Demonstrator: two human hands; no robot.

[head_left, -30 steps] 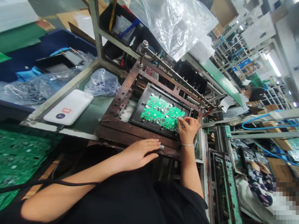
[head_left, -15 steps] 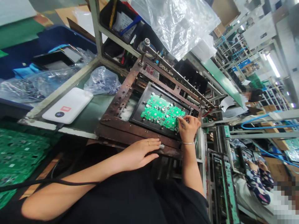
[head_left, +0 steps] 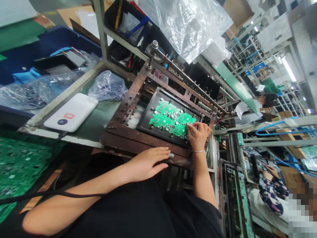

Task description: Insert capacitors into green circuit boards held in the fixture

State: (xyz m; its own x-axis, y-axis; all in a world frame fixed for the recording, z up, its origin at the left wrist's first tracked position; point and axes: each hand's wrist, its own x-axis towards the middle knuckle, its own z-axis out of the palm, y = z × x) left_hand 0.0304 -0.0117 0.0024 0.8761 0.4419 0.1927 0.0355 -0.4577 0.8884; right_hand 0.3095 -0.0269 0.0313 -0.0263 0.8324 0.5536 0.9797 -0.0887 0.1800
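A green circuit board (head_left: 168,119) lies in a black carrier plate (head_left: 148,119) inside a brown metal frame (head_left: 128,105). My right hand (head_left: 198,135) rests at the board's right edge, fingers curled in a pinch against the components; what they hold is too small to make out. My left hand (head_left: 148,162) lies flat, fingers spread, on the frame's near rail, next to a small metal knob (head_left: 171,155).
A white power bank (head_left: 71,112) lies left of the frame, beside a crumpled plastic bag (head_left: 107,86). Green boards (head_left: 22,165) are stacked at lower left. A blue bin (head_left: 37,49) and black trays stand behind. Another person (head_left: 272,191) sits at right.
My right hand's fingers have shifted slightly up along the board's right edge. My left hand has not moved.
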